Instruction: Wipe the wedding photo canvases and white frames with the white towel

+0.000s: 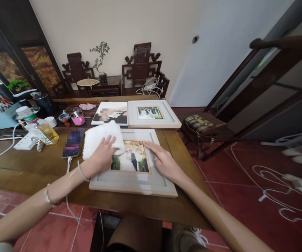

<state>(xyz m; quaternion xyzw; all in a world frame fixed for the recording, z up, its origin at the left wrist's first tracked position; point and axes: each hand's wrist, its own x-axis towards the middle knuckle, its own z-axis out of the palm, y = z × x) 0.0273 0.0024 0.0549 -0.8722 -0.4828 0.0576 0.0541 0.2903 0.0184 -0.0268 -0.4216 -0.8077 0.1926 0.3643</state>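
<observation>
A light wooden picture frame (137, 190) lies flat on the brown table in front of me, with a photo (134, 157) of two people in its middle. My left hand (102, 154) presses a white cloth (100, 134) onto the frame's upper left part, its fingers bent over the cloth's edge. Part of the cloth hangs past the frame's left side. My right hand (165, 161), with a ring on one finger, rests its stretched fingers on the frame just right of the photo and holds nothing.
Behind are a second frame (174, 117) and a photo panel (110, 113). To the left stand a charging phone (72, 143), a power strip (25, 141), a bottle (44, 131) and a pink cup (78, 118). A chair (268, 80) with a plaid bag (199, 124) stands right.
</observation>
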